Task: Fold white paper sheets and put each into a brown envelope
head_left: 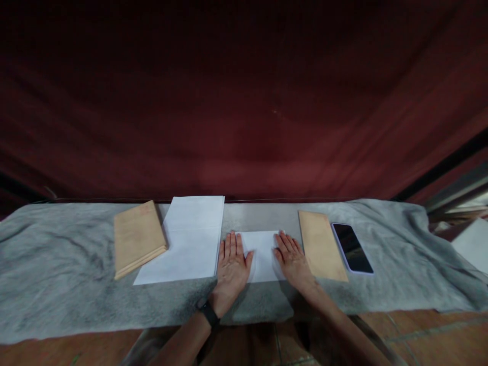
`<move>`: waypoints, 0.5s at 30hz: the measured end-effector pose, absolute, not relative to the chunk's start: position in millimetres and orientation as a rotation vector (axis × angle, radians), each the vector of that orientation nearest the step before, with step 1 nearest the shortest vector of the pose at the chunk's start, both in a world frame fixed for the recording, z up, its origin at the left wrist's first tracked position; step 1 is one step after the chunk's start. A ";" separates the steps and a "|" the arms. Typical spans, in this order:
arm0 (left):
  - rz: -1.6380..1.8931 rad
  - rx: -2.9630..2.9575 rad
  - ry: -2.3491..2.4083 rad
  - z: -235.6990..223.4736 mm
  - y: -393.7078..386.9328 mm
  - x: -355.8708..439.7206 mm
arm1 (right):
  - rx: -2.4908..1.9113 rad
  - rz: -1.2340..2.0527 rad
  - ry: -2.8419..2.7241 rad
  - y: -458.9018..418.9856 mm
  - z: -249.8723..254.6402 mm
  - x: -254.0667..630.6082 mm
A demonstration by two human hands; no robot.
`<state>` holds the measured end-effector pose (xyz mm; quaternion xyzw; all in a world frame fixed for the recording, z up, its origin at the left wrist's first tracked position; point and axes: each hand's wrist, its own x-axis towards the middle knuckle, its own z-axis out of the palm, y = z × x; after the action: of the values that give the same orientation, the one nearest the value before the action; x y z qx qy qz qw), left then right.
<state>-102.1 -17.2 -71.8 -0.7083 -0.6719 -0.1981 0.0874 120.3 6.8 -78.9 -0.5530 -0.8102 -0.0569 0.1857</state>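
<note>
My left hand (231, 264) lies flat, fingers stretched out, on the left edge of a small folded white sheet (261, 254). Flat on the sheet's right edge rests my right hand (292, 258), fingers also extended. A dark band sits on my left wrist. The sheet lies on a grey cloth (68, 274) covering the table. Neither hand holds anything.
Left of my hands lies a stack of white paper (188, 239), and further left a stack of brown envelopes (137, 236). One brown envelope (321, 245) and a dark phone (352, 247) lie to the right. A dark red curtain hangs behind the table.
</note>
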 end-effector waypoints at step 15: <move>-0.444 -3.089 -1.258 -36.4 -61.9 -61.4 | -1.621 0.122 -2.305 21.6 -59.3 129.8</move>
<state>-61.4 -61.9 -36.4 -0.9123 -0.3716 -0.1310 -0.1114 129.8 21.6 -59.3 -0.5673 -0.8068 0.0426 0.1598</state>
